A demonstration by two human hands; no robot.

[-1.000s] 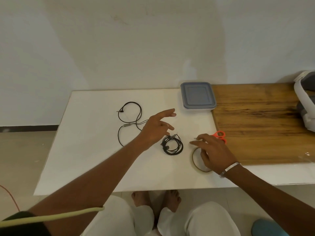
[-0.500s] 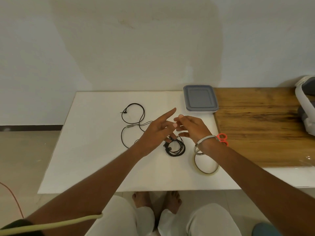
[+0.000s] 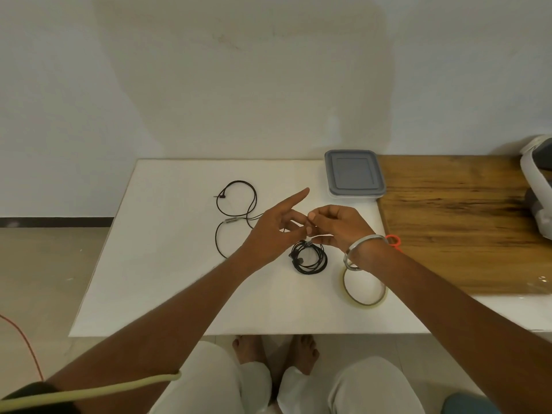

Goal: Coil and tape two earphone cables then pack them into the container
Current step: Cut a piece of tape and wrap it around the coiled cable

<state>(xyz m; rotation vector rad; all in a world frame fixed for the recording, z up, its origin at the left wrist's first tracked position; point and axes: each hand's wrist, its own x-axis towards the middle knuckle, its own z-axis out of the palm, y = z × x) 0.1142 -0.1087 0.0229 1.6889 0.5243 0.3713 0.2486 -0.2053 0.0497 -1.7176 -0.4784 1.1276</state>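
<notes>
**Your hands meet above a coiled earphone cable**

Your fingertips come together above the white table [image 3: 167, 264], and whatever sits between them is too small to make out; a thin pale strip seems to stretch there, perhaps tape. Your left hand [image 3: 276, 233] has its index finger pointing out and the others loosely curled. Your right hand [image 3: 336, 225] pinches thumb against fingers; what it grips I cannot tell. Its wrist, wearing a metal bangle [image 3: 363, 249], hides most of the orange-handled scissors [image 3: 393, 240].

Just below your hands lies the coiled earphone cable [image 3: 309, 258], on the table. The second earphone cable [image 3: 236, 213] lies loose to the left, partly behind your left hand. The tape roll [image 3: 364, 288] rests near your right forearm.

The grey-lidded container [image 3: 354, 174] stands closed at the table's far edge, so its contents are hidden. A white device [image 3: 536, 186] is cut off at the right.
</notes>
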